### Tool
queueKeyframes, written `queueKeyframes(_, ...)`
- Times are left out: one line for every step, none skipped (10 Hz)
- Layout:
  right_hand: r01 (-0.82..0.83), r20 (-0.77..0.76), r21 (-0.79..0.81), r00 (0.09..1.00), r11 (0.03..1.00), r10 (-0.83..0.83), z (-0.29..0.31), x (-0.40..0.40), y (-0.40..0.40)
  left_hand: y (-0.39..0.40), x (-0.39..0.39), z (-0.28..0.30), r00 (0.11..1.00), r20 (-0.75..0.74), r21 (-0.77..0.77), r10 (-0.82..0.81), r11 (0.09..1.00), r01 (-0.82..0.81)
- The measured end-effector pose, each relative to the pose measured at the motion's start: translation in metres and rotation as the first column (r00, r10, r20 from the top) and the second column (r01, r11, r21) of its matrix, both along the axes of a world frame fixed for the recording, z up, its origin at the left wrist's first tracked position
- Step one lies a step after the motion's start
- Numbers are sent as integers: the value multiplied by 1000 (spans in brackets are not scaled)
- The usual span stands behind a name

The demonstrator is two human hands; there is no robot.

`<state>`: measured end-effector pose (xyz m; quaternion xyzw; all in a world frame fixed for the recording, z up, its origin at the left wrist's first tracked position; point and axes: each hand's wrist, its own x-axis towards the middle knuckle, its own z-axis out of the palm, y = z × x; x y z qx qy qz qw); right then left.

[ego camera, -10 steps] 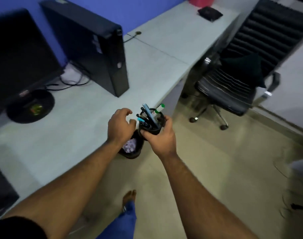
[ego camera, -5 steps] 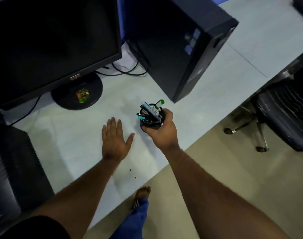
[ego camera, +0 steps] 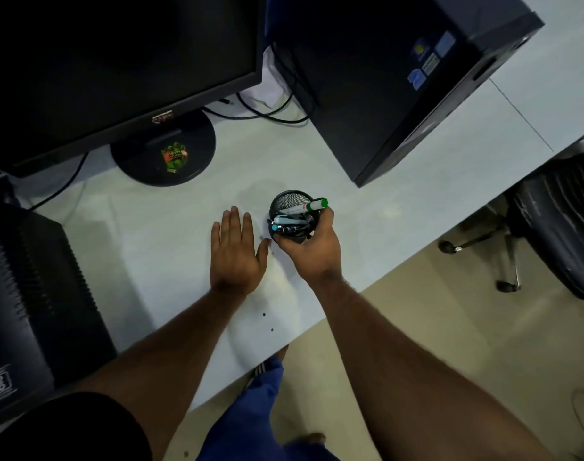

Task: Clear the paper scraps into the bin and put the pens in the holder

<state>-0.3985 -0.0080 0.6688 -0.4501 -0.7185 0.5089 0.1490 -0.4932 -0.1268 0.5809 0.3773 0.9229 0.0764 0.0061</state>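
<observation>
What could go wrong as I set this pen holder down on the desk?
The green-capped marker leans out over the rim of the pen holder, so a tilt could spill it. The right hand grips the holder from one side only, so it might tip. It also sits fairly near the desk edge, where a nudge could knock it off.

- The pen holder [ego camera: 292,216] stands on the desk [ego camera: 157,261], near its front edge, with the pens [ego camera: 292,222] and a marker [ego camera: 308,206] inside it.
- The right hand [ego camera: 312,242] is around the near side of the holder.
- The left hand [ego camera: 235,252] lies flat on the desk, just left of the holder.
- The monitor [ego camera: 117,58] stands behind the left hand, on its round base [ego camera: 163,151].
- The computer tower [ego camera: 407,78] stands behind the holder, to the right of the monitor.
- Cables [ego camera: 270,109] lie between the monitor and the tower.
- An office chair [ego camera: 550,227] is on the floor, to the right of the desk.
</observation>
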Motion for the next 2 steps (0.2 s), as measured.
queueKeyframes(5,17,18,1000,1000,-6,6,0,-5,0,2,5,1000,11,-24,-7,1000,7)
queueKeyframes(-13,82,-55,996,998,18,5,5,-9,1,-1,7,998,45,-4,33,999,-33)
